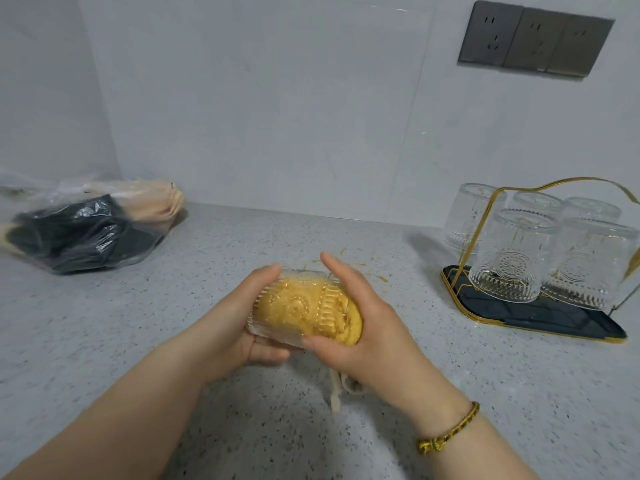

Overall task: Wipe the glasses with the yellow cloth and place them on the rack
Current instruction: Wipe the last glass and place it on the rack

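above the speckled grey counter (242,244), near its middle, both hands meet on one patterned glass (304,306) held on its side, clear of the surface. the left hand (239,327) wraps the base end, fingers curled over the far wall and thumb underneath. the right hand (363,327) cups the mouth end, thumb pressed on the near wall and a forefinger stretched along the far side, so both hands are clamped on the same glass with only its body between them. the yellow cloth (351,329) is stuffed inside, filling the glass, showing through the embossed wall and bulging out against the right palm. a pale strip hangs below that hand; i cannot tell what it belongs to. a woven bracelet (446,431) circles the right wrist.

off to the right stands the rack (540,317), a dark tray edged in gold with a gold wire handle, carrying five upturned glasses (512,254) packed close together. a clear plastic bag (86,230) holding dark and beige things lies far left by the wall. grey wall sockets (533,39) sit high on the right.
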Demonstrator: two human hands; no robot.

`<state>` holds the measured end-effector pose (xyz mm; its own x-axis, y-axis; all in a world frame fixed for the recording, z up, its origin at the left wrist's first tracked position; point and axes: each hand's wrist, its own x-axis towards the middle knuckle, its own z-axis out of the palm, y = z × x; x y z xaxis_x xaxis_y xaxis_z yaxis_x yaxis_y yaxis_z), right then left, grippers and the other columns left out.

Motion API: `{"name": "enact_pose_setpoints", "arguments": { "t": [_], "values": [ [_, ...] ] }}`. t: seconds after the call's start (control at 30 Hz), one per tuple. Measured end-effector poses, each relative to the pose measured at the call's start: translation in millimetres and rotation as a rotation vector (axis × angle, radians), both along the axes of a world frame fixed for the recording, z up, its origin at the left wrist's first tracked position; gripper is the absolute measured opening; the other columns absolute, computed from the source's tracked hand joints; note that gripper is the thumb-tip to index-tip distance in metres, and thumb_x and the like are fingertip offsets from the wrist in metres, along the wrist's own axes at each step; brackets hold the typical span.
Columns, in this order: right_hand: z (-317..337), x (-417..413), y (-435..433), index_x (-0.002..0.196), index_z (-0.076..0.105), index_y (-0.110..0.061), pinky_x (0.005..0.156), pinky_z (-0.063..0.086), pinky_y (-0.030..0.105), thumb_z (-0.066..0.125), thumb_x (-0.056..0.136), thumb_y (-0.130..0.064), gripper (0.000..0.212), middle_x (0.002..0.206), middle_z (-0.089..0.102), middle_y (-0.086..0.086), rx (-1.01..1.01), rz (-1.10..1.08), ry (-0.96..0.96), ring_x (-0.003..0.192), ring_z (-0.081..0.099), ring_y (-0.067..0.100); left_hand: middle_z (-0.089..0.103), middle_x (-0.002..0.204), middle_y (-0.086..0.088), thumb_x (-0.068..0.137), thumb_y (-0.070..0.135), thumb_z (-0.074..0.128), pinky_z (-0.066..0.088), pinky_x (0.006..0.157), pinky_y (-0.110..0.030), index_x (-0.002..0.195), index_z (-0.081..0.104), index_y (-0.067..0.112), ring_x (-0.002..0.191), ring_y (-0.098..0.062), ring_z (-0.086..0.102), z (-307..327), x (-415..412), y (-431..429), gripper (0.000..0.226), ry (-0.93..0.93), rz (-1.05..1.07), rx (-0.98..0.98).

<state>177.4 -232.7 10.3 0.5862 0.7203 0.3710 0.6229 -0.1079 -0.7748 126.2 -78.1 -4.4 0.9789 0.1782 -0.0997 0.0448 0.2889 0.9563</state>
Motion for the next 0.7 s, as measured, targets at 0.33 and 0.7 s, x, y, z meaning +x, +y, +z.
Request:
{"name": "enact_pose_setpoints", "arguments": {
  "t": [0.33, 0.7],
  "values": [
    [5, 8, -5, 0.111, 0.054, -0.04, 0.066, 0.051, 0.014, 0.073, 0.068, -0.016, 0.054, 0.111, 0.058, 0.004, 0.423, -0.075, 0.653, 0.083, 0.064, 0.005, 0.074, 0.095, -0.004, 0.029, 0.053, 0.088, 0.056, 0.067, -0.023, 0.109, 0.059, 0.013, 0.086, -0.017, 0.071, 2, 0, 11, 0.093, -0.238, -0.058, 0.086],
    [0, 6, 1, 0.111, 0.038, -0.055, 0.086, 0.051, 0.023, 0.075, 0.069, -0.014, 0.07, 0.116, 0.053, -0.009, 0.285, -0.086, 0.337, 0.099, 0.058, 0.005, 0.075, 0.086, -0.005, 0.065, 0.053, 0.065, 0.06, 0.064, -0.028, 0.108, 0.058, 0.01, 0.079, -0.018, 0.072, -1, 1, 7, 0.061, -0.027, 0.003, 0.019]
  ]
}}
